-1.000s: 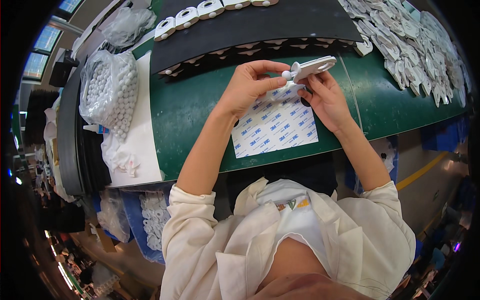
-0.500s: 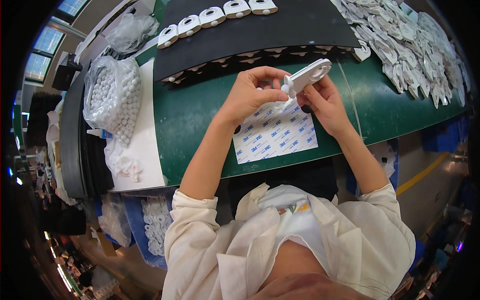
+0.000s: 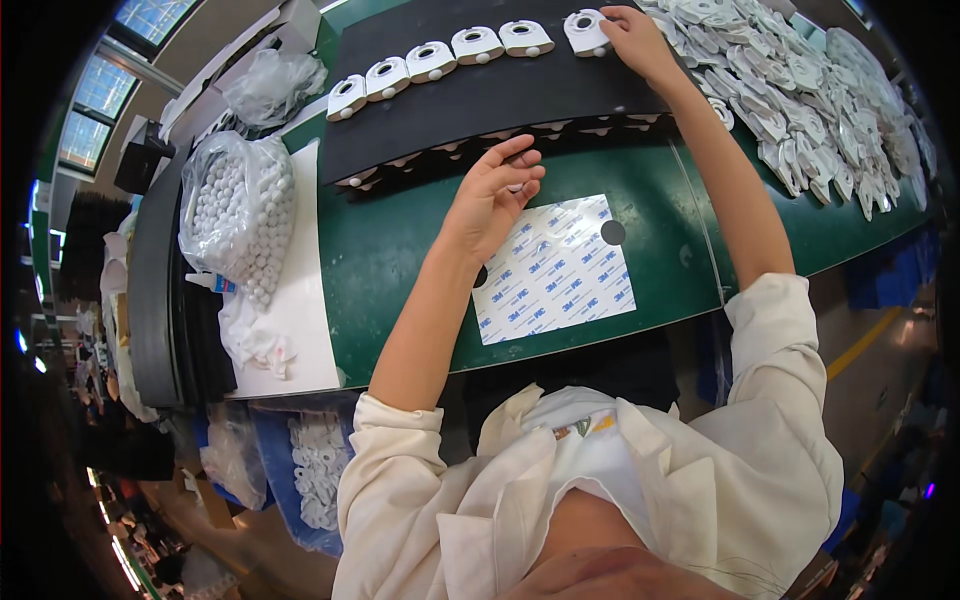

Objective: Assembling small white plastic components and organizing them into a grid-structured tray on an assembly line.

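Note:
My right hand [image 3: 637, 42] pinches the right edge of a white plastic part [image 3: 585, 33] with a round opening and a small ball at its lower edge. That part rests on or just above the black board [image 3: 450, 105], right of a row of similar white parts [image 3: 430, 61], a gap between them. My left hand [image 3: 492, 195] hovers over the green table with curled fingers, and a small white ball [image 3: 515, 187] shows partly between them. Below it lies a white sheet with blue print [image 3: 555, 270], with black discs [image 3: 612, 232] at its edges.
A clear bag of white balls [image 3: 235, 200] stands at the left on a white board [image 3: 305, 330], beside a small bottle [image 3: 212, 283]. A large heap of white parts [image 3: 790, 95] covers the back right. More parts show beneath the black board. Blue bins [image 3: 280, 470] sit below the table edge.
My right hand has carried the white part from above the printed sheet to the far right of the black board. My left hand has let go of it and stayed near the board's front edge.

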`<state>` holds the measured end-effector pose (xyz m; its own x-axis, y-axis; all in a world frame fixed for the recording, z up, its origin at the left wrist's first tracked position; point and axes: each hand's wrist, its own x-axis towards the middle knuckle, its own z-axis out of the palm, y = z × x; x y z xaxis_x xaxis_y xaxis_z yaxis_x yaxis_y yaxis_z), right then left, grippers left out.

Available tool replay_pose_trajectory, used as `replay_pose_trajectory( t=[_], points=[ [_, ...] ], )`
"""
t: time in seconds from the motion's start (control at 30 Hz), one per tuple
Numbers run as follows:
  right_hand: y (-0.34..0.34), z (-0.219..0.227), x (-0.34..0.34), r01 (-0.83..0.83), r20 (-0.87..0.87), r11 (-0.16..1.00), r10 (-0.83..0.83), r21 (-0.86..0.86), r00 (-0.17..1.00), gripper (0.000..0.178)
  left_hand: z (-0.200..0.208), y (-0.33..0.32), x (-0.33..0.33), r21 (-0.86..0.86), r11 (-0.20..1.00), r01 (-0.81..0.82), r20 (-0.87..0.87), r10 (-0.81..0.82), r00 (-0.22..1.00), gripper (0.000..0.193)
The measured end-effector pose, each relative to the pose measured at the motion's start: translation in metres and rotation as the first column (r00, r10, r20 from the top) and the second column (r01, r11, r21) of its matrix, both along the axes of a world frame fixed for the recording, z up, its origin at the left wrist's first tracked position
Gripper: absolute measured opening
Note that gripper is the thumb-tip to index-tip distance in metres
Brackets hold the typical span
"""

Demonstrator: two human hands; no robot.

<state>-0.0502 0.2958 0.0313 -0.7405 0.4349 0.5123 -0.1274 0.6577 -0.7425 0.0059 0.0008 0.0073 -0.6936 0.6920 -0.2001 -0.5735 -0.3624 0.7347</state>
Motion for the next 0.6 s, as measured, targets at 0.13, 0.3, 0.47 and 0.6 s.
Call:
replay_pose_trajectory(
  t=[0.13, 0.3, 0.47, 0.6],
  points=[
    [0.013, -0.001, -0.023, -0.002, 0.122, 0.991, -0.014, 0.133, 0.992, 0.024, 0.002, 0.003, 0.002, 0.032, 0.999, -0.019, 0.013, 0.019, 1.0, 0.039],
    [-0.023, 0.035, 0.018, -0.094, 0.25, 0.985, 0.129, -0.147, 0.96, 0.024, 0.001, -0.003, 0.001, 0.033, 0.999, -0.024, 0.017, 0.024, 1.0, 0.027],
    [0.043, 0.002, 0.067, 0.059, -0.138, 0.98, -0.033, 0.191, 0.99, 0.025, 0.009, 0.0, 0.003, -0.039, 0.999, -0.013, -0.018, 0.012, 1.0, 0.025],
    [0.065, -0.029, 0.125, 0.254, -0.019, 0.941, -0.256, 0.223, 0.967, 0.025, 0.005, -0.004, 0.0, -0.114, 0.993, 0.001, -0.041, -0.006, 0.999, 0.036]
  ],
)
